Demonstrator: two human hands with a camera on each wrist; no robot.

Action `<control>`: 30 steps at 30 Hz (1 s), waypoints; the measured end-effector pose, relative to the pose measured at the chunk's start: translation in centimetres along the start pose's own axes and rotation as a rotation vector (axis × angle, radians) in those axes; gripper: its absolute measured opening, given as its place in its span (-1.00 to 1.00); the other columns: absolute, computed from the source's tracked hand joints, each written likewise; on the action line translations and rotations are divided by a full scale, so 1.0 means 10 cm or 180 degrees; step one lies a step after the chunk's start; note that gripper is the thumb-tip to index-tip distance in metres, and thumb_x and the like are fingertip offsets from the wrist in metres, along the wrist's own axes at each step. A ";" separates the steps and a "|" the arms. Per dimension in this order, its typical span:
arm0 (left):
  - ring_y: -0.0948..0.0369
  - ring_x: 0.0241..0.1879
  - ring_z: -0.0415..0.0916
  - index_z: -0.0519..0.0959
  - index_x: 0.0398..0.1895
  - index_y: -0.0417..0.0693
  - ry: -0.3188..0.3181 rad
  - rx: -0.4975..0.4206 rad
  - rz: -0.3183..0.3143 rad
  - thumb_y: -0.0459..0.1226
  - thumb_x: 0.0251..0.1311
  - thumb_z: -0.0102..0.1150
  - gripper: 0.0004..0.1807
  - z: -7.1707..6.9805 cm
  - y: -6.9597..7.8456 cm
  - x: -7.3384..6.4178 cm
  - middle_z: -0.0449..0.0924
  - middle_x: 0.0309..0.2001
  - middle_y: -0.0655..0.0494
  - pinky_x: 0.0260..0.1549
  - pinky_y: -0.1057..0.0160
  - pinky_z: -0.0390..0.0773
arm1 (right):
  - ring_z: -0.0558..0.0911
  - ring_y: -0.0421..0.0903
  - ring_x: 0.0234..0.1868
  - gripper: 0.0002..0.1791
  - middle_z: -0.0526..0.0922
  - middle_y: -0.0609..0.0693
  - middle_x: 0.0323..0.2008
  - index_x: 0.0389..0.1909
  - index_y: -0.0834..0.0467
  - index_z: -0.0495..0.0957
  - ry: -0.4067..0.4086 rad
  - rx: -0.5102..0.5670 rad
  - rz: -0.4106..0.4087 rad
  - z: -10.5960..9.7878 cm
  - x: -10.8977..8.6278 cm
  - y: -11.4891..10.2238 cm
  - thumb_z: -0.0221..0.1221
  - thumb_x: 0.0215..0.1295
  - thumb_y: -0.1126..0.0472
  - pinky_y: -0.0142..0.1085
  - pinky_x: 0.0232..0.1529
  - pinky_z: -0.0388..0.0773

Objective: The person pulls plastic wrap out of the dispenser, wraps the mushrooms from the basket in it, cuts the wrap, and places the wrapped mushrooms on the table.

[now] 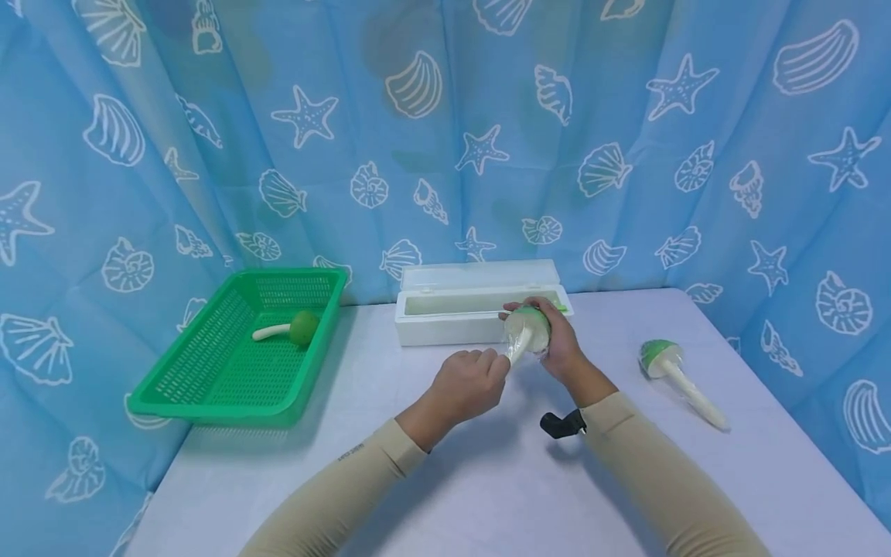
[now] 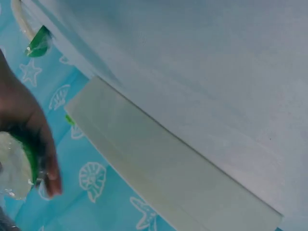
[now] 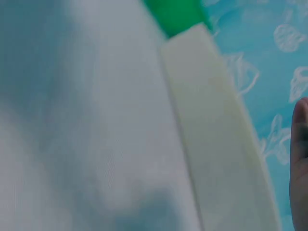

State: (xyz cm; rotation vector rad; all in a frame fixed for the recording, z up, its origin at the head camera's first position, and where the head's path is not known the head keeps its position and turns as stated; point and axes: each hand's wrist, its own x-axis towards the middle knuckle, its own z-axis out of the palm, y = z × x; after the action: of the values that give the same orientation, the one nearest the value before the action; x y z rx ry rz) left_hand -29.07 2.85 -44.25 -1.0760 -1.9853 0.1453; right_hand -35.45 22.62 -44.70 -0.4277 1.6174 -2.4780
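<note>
In the head view, my right hand grips the green cap of a mushroom-shaped piece with a white stem, covered in clear plastic film. My left hand pinches the film-covered stem end, its fingers curled. The piece is held tilted above the table, cap up and stem toward my left hand. Just behind both hands stands a long white box with its lid raised. In the left wrist view, the film-wrapped piece and part of the right hand show at the left edge.
A green plastic basket at the left holds another green-capped, white-stemmed piece. At the right, a similar film-wrapped piece lies on the white tablecloth. A blue shell-patterned curtain hangs behind. A black fitting juts from the right wrist.
</note>
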 end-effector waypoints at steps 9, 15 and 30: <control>0.30 -0.67 0.36 0.50 -0.35 -0.05 0.0099 -0.0076 0.0000 -0.26 0.26 0.00 -0.91 -0.02 -0.04 0.02 0.39 -0.57 0.15 -0.71 0.43 0.38 | 0.24 0.09 0.41 -0.37 0.51 0.15 0.21 0.14 0.41 0.45 -0.0674 0.1601 -0.0210 0.26 -0.08 -0.13 -0.32 0.57 -0.04 -0.09 0.37 0.12; 0.29 -0.66 0.35 0.51 -0.31 -0.05 0.0016 -0.0160 -0.0034 -0.25 0.27 0.06 -0.92 -0.02 -0.02 -0.01 0.39 -0.56 0.14 -0.69 0.43 0.39 | 0.64 0.06 -0.23 -0.54 0.64 0.14 -0.33 -0.40 0.27 0.59 -0.0097 0.1996 -0.0211 0.36 -0.06 -0.07 -0.27 0.46 0.23 -0.13 -0.06 0.57; 0.27 -0.66 0.43 0.51 -0.06 -0.15 -0.1816 -0.2176 -0.2873 0.08 0.20 0.22 -0.50 0.05 -0.24 -0.11 0.50 -0.55 0.18 -0.70 0.30 0.42 | 0.54 0.02 0.00 -0.54 0.50 0.11 -0.03 -0.21 0.20 0.67 0.0712 0.0761 -0.0327 0.07 0.02 0.00 -0.26 0.44 0.28 -0.20 0.04 0.52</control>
State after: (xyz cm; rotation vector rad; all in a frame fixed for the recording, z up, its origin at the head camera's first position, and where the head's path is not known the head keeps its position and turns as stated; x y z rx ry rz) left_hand -30.69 0.69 -44.14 -0.4108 -2.9601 -0.8430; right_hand -35.45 21.94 -44.36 -0.2121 1.3738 -2.8411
